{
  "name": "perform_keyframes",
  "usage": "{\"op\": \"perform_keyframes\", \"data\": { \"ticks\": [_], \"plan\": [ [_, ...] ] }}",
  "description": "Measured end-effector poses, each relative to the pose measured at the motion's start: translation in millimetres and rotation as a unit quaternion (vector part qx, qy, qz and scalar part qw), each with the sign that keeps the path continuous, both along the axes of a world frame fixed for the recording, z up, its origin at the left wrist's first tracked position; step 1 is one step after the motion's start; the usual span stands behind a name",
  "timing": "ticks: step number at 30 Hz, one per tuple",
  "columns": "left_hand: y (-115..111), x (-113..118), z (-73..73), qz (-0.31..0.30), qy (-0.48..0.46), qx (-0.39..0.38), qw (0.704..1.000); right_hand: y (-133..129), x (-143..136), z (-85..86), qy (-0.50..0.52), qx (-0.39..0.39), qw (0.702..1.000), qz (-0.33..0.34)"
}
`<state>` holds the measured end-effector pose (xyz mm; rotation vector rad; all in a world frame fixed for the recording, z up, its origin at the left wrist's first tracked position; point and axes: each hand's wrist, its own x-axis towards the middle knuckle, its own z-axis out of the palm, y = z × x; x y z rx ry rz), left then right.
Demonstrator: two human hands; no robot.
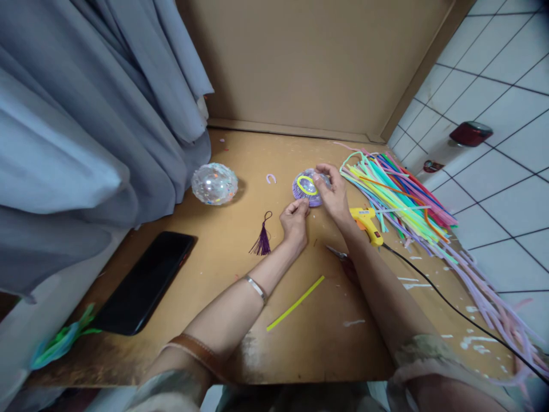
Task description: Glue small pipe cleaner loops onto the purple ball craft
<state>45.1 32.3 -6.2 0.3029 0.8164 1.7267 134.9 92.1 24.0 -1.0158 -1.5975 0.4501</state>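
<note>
A clear, purple-trimmed ball with a yellow pipe cleaner ring on its face rests at the middle of the table. My right hand curls round its right side, thumb near the ring and fingers over the top. At the ball's lower edge, my left hand has its thumb and fingertips pressed together; what lies between them is hidden. A dark purple tassel lies left of that hand. Beyond it is a small pale lilac U-shaped piece. A straight yellow pipe cleaner lies nearer to me.
A yellow glue gun with a black cord and a heap of coloured pipe cleaners lie at right. Scissors are partly under my right forearm. On the left are a clear ball, a black phone and a grey curtain.
</note>
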Motion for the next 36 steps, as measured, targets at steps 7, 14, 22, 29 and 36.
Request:
{"op": "perform_keyframes", "data": {
  "ticks": [7,14,22,29,36],
  "plan": [
    [-1.4,0.4,1.9,-0.001,-0.008,0.006,1.0,1.2,0.3,-1.2,-0.001,-0.001,1.0,0.004],
    [-1.5,0.5,2.8,-0.004,-0.01,-0.001,1.0,-1.4,-1.1,1.1,0.001,0.005,1.0,-0.007],
    [-3.5,-0.7,6.9,-0.015,-0.002,-0.003,1.0,-2.1,-0.6,2.8,-0.003,0.005,1.0,-0.006],
    [-5.8,-2.7,10.2,-0.021,0.003,-0.003,1.0,-1.5,0.5,1.9,0.0,-0.013,1.0,0.001],
    [-5.2,-3.9,11.3,-0.019,-0.014,-0.025,0.999,-2.2,0.7,1.8,0.003,-0.009,1.0,0.003]
  ]
}}
